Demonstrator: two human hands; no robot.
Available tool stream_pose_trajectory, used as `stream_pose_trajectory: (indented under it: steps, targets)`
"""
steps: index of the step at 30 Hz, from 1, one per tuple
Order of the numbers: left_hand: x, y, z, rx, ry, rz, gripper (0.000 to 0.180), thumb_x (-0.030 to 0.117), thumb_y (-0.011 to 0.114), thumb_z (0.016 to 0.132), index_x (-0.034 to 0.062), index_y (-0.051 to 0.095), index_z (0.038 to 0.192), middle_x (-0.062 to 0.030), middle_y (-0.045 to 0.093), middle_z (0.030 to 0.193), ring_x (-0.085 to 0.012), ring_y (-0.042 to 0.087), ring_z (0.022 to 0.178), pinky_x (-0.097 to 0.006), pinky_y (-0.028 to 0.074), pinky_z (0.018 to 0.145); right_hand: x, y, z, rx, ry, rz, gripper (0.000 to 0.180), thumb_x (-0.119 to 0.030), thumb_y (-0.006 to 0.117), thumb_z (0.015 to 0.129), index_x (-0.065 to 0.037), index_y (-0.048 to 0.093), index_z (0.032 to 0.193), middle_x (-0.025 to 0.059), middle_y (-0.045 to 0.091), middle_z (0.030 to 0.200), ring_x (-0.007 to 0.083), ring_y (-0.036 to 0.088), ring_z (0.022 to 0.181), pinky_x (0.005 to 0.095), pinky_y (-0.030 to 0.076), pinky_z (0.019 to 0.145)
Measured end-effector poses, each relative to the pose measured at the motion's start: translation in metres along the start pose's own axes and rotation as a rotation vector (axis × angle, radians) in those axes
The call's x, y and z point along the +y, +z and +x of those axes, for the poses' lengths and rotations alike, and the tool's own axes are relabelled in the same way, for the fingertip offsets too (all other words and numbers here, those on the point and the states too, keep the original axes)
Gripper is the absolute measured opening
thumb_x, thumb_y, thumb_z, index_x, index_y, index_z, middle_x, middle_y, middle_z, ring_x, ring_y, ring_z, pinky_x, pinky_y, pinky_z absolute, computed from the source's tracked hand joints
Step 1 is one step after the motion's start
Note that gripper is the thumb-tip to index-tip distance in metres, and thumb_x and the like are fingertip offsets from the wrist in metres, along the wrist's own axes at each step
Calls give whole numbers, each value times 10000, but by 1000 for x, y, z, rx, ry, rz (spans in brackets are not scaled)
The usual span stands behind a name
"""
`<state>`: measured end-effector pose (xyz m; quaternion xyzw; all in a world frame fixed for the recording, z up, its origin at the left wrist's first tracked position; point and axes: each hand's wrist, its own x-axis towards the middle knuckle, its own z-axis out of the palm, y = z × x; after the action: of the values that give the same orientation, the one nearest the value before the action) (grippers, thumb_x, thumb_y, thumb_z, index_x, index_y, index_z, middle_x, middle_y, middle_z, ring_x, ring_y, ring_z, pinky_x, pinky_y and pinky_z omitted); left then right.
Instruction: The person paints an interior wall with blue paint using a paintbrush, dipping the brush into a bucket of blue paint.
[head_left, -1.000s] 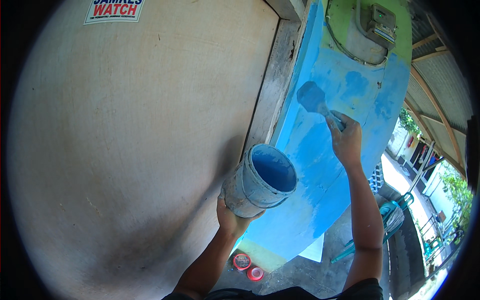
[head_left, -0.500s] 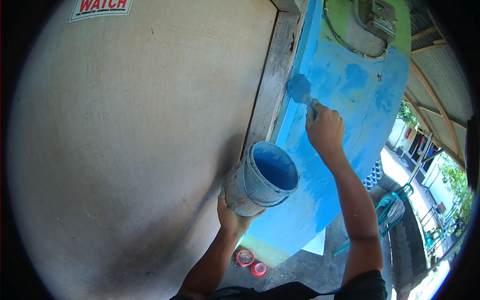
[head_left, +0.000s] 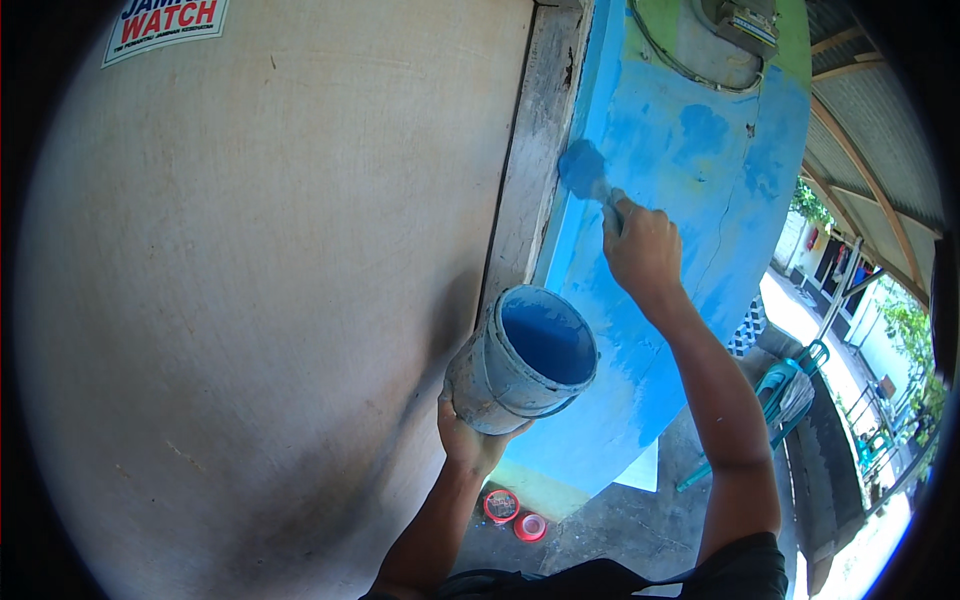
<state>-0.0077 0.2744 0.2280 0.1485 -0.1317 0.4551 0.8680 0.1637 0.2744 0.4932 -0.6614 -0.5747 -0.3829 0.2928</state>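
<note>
My left hand (head_left: pixel 470 440) supports a paint bucket (head_left: pixel 480 375) from beneath, fingers and thumb round its base. The bucket is grey and paint-smeared, tilted, with a wire handle hanging down its side. Blue paint (head_left: pixel 545 342) shows inside it. In my right hand (head_left: pixel 645 248) is a paintbrush (head_left: pixel 597 185), gripped by the handle with the fingers closed. Its blue-loaded bristles touch the light blue edge strip beside the wooden door frame (head_left: pixel 540 130). Darker blue patches mark the wall (head_left: pixel 690 215) around the brush.
A pale wooden panel (head_left: pixel 270 250) fills the left side. An electric meter (head_left: pixel 745 25) with a looping cable sits high on the wall. Two red round containers (head_left: pixel 531 527) stand on the floor below. Right of the wall is a green chair (head_left: pixel 780 385) with a cloth.
The brush and my right hand have shifted slightly up and left along the edge strip. The whole view has moved a little; the bucket stays in my left hand.
</note>
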Motion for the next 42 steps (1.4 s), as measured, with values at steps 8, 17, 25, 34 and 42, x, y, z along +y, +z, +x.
stream_pose_trajectory:
  steps: [8,17,25,34,42]
  targets:
    - [-6,-23,-2,18,-14,16,750,644,362,1013,228,335,1636,-111,298,1692,-399,318,1538,-697,315,1159,12,-12,-10,-109,-179,-79,211,-188,681,959,-20,745,1069,229,687,709,427,698,665,513,571,608]
    - [-14,-39,-31,44,43,-34,724,600,335,1046,158,361,1618,-134,394,1635,-376,412,1495,-697,387,1144,8,41,-48,-63,10,7,312,-206,668,981,-38,724,1239,214,679,677,418,677,602,530,536,586]
    - [-9,-48,-44,104,47,19,775,638,406,1004,161,375,1613,-130,393,1634,-376,403,1492,-690,357,1161,16,39,-111,-354,-43,-37,216,-184,661,965,-42,729,1114,217,689,690,414,700,626,536,555,599]
    - [-13,-74,-62,172,113,53,748,617,406,1024,133,404,1595,-135,428,1612,-345,428,1481,-632,393,1172,11,66,-98,-97,-36,12,316,-215,632,1002,-34,693,1254,171,693,670,367,691,555,488,540,511]
    - [-8,-74,-78,190,123,32,721,585,366,1044,112,417,1586,-137,455,1595,-349,431,1480,-632,394,1175,12,98,-178,-413,20,-13,265,-230,599,1002,-51,705,1165,204,711,712,407,715,611,537,575,588]
